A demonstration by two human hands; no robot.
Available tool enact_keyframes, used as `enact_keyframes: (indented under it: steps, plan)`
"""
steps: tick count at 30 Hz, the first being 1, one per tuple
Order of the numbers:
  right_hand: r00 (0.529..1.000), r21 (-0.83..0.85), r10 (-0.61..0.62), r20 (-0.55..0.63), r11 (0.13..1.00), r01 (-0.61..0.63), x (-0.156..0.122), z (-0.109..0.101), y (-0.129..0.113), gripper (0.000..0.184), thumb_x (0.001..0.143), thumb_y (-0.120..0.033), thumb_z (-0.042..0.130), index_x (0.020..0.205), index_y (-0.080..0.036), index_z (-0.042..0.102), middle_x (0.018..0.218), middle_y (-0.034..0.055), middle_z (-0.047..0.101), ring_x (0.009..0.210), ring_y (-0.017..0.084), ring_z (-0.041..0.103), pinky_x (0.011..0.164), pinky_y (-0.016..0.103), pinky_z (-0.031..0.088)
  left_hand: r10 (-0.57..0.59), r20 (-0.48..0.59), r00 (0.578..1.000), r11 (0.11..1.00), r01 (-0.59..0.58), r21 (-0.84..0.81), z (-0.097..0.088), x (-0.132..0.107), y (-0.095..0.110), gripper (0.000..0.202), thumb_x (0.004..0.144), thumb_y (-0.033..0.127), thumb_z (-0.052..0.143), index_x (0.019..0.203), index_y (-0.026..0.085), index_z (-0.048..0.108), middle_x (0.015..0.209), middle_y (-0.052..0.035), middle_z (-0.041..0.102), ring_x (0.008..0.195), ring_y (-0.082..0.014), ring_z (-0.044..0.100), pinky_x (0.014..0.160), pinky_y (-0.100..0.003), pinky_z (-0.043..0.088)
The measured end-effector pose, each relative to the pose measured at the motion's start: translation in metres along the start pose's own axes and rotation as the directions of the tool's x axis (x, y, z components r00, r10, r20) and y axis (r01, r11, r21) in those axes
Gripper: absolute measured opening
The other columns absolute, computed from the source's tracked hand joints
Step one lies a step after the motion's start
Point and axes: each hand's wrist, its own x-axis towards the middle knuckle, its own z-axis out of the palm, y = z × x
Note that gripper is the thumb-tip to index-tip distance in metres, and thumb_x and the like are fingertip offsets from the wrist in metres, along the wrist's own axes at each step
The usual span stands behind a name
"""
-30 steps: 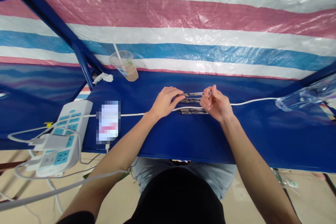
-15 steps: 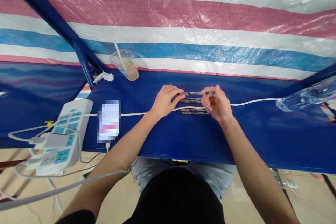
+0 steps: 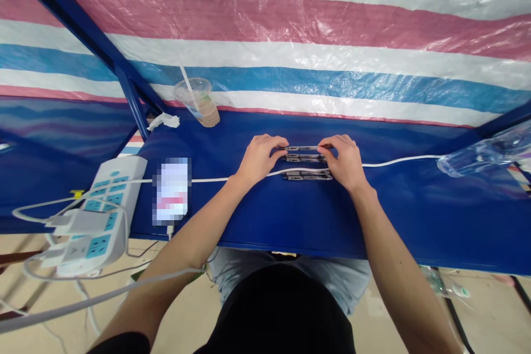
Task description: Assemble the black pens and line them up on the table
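Observation:
A dark, clear-barrelled pen (image 3: 302, 148) lies crosswise between my two hands. My left hand (image 3: 262, 159) pinches its left end between thumb and fingers. At the other end my right hand (image 3: 343, 159) has its thumb and fingertips closed on the pen. Just below it, more pens of the same look (image 3: 306, 158) lie parallel on the blue table (image 3: 290, 215). A white cable (image 3: 402, 161) runs across the table and passes between those and a lower group of pens (image 3: 307, 176). My right fingers partly cover the right ends of the pens.
On the left are a white power strip (image 3: 120, 204) with plugged-in chargers and a phone (image 3: 171, 191) on a cable. A drink cup with a straw (image 3: 203, 108) and crumpled tissue (image 3: 165, 120) stand behind. A clear plastic bottle (image 3: 477, 156) lies at right. Striped sheeting (image 3: 290, 16) hangs behind.
My right hand has turned from a raised, curled pose to a palm-down pinch on the pen's right end. My left hand stays at the left end.

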Motion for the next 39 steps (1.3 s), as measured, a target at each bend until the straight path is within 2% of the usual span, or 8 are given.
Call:
enact_keyframes:
  steps: [6,10,13,16,19,26,35,39]
  plan:
    - [0.995,-0.047,0.098,-0.007,0.994,-0.098,-0.002,0.012,0.003,0.016,0.103,-0.028,0.059,0.097,-0.024,0.073,0.100,0.0084,0.077,0.096,0.030,0.061,0.090,0.044,0.044,-0.024,0.014,1.000,0.999,0.024,-0.025,0.002,0.001,0.000,0.015,0.103,0.016,0.066,0.110,0.023,0.077,0.112,-0.0007,0.082,0.105,-0.0220,0.076,0.103,-0.039,0.052]
    - [0.991,-0.112,0.130,0.022,0.986,-0.127,-0.005,0.017,0.005,0.019,0.104,-0.031,0.059,0.097,-0.024,0.074,0.102,0.0097,0.077,0.099,0.031,0.060,0.090,0.046,0.042,-0.043,0.084,0.996,0.999,0.046,-0.029,0.002,0.002,0.000,0.016,0.105,0.021,0.063,0.112,0.022,0.078,0.115,-0.0026,0.082,0.108,-0.0236,0.075,0.102,-0.040,0.054]
    - [0.987,-0.160,0.157,0.029,0.976,-0.150,-0.006,0.017,0.006,0.023,0.104,-0.041,0.061,0.098,-0.023,0.076,0.105,0.0107,0.077,0.103,0.033,0.060,0.090,0.047,0.041,-0.041,0.145,0.989,0.999,0.044,-0.015,0.001,0.002,0.000,0.019,0.103,0.033,0.070,0.117,0.022,0.078,0.120,-0.0049,0.081,0.114,-0.0260,0.073,0.103,-0.042,0.054]
    - [0.988,-0.138,0.136,0.070,0.982,-0.125,-0.007,0.015,0.008,0.032,0.100,-0.055,0.067,0.108,-0.025,0.077,0.114,0.0115,0.076,0.109,0.035,0.061,0.090,0.048,0.043,-0.056,0.189,0.980,0.998,0.053,0.023,0.001,0.001,0.000,0.037,0.095,0.043,0.081,0.125,0.022,0.076,0.126,-0.0076,0.079,0.120,-0.0296,0.069,0.105,-0.045,0.053]
    - [0.987,-0.133,0.094,0.127,0.988,-0.077,-0.009,0.013,0.011,0.046,0.092,-0.064,0.075,0.119,-0.027,0.077,0.123,0.0131,0.072,0.113,0.037,0.060,0.091,0.049,0.045,-0.096,0.226,0.969,0.993,0.077,0.089,0.001,0.002,0.001,0.042,0.094,0.045,0.081,0.129,0.022,0.076,0.132,-0.0093,0.075,0.122,-0.0320,0.065,0.105,-0.047,0.051]
    - [0.978,-0.105,0.090,0.190,0.992,-0.071,-0.009,0.017,0.017,0.032,0.091,-0.050,0.080,0.113,-0.026,0.079,0.114,0.0113,0.072,0.105,0.034,0.061,0.090,0.049,0.048,-0.142,0.253,0.957,0.987,0.117,0.111,0.001,0.002,0.004,0.030,0.100,0.037,0.074,0.128,0.025,0.076,0.130,-0.0074,0.072,0.122,-0.0293,0.064,0.104,-0.045,0.049]
    - [0.979,-0.114,0.097,0.179,0.990,-0.077,-0.009,0.021,0.021,0.035,0.090,-0.051,0.080,0.115,-0.026,0.079,0.117,0.0128,0.071,0.107,0.035,0.060,0.091,0.049,0.048,-0.169,0.253,0.953,0.983,0.146,0.109,0.001,0.002,0.004,0.030,0.101,0.035,0.073,0.129,0.025,0.075,0.133,-0.0069,0.071,0.125,-0.0296,0.064,0.109,-0.047,0.049]
    - [0.980,-0.091,0.089,0.179,0.993,-0.073,-0.008,0.020,0.026,0.037,0.088,-0.050,0.084,0.117,-0.026,0.080,0.117,0.0124,0.072,0.107,0.035,0.060,0.093,0.050,0.049,-0.139,0.250,0.958,0.988,0.119,0.094,0.001,0.001,0.002,0.035,0.101,0.035,0.072,0.134,0.025,0.073,0.136,-0.0085,0.069,0.129,-0.0316,0.062,0.112,-0.050,0.048]
